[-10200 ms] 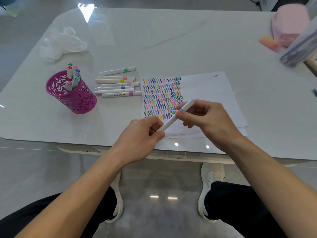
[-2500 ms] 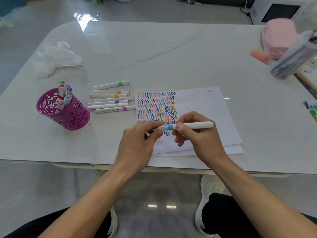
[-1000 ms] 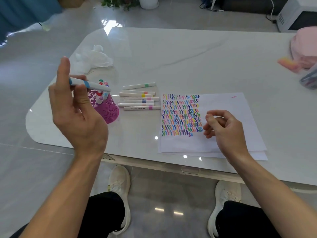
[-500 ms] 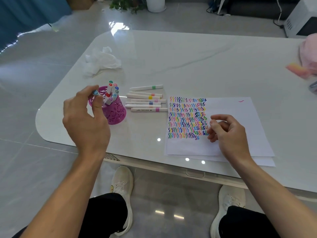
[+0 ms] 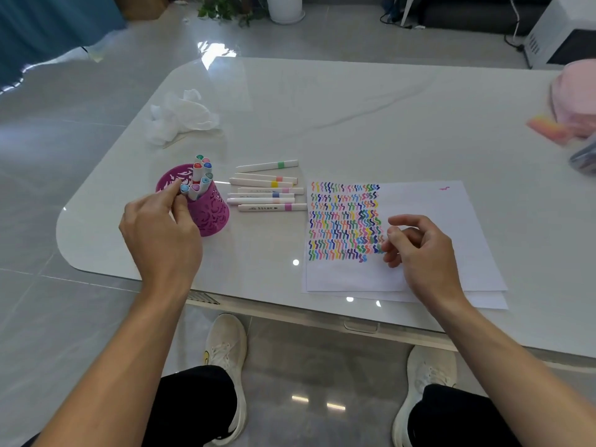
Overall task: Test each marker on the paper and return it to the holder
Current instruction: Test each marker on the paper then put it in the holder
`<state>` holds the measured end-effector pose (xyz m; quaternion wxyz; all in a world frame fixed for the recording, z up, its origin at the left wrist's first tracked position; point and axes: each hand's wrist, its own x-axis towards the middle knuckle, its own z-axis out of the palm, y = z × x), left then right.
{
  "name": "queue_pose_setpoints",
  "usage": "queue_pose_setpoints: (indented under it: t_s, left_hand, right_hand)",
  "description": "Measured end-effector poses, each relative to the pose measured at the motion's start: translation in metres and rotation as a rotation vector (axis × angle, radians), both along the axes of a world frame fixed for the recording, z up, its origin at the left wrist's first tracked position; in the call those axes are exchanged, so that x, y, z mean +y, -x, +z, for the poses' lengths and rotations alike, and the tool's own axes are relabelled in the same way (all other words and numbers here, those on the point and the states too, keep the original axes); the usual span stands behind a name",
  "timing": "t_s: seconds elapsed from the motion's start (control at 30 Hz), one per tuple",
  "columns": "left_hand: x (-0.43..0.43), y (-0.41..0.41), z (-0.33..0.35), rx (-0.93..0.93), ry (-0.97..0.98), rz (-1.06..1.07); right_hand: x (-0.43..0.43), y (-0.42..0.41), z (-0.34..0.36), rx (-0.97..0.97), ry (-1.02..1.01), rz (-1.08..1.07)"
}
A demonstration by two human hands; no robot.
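A purple cut-out holder [image 5: 213, 211] stands at the table's left with several capped markers upright in it. My left hand [image 5: 161, 235] is at its near rim, index finger and thumb pinching a light-blue-capped marker [image 5: 184, 188] that stands inside the holder. Several white markers with coloured bands [image 5: 267, 190] lie in a row just right of the holder. Further right, the white paper [image 5: 425, 204] carries rows of coloured squiggles [image 5: 343, 221]. My right hand [image 5: 417, 250] rests on the paper beside them, loosely curled and holding nothing.
A crumpled white tissue [image 5: 180, 119] lies behind the holder. A pink object [image 5: 575, 91] and a pink-yellow block [image 5: 545, 127] sit at the far right edge. The table's rounded front edge [image 5: 225, 298] runs just under my wrists.
My left hand, which took the blue marker from my right hand, has lowered it into the holder. The right hand has stayed on the paper, holding nothing.
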<state>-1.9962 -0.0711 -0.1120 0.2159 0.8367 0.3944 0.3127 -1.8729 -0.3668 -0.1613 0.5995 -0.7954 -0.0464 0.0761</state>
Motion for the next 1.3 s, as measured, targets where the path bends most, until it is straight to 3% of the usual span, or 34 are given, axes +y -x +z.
queue_pose_setpoints:
  t_s: [0.3, 0.47, 0.63, 0.87, 1.03, 1.3]
  left_hand:
    - [-0.021, -0.004, 0.010, -0.176, -0.158, -0.129]
    - [-0.044, -0.009, 0.004, -0.227, -0.272, -0.337]
    - [-0.060, -0.022, -0.015, -0.029, -0.171, -0.544]
    - [-0.064, -0.043, -0.045, 0.368, -0.039, -0.543]
    - [-0.067, -0.050, -0.058, 0.464, -0.050, -0.571]
    - [-0.072, -0.052, -0.057, 0.423, -0.145, -0.489]
  right_hand:
    - [-0.002, 0.000, 0.001, -0.002, 0.010, 0.001]
    - [-0.008, 0.000, 0.001, 0.009, 0.032, -0.028]
    - [-0.015, -0.004, -0.004, 0.084, 0.107, -0.034]
    - [-0.018, -0.002, -0.005, 0.118, 0.129, -0.044]
    - [-0.022, 0.003, -0.004, 0.134, 0.110, -0.026]
    - [-0.021, 0.005, -0.004, 0.129, 0.124, -0.025]
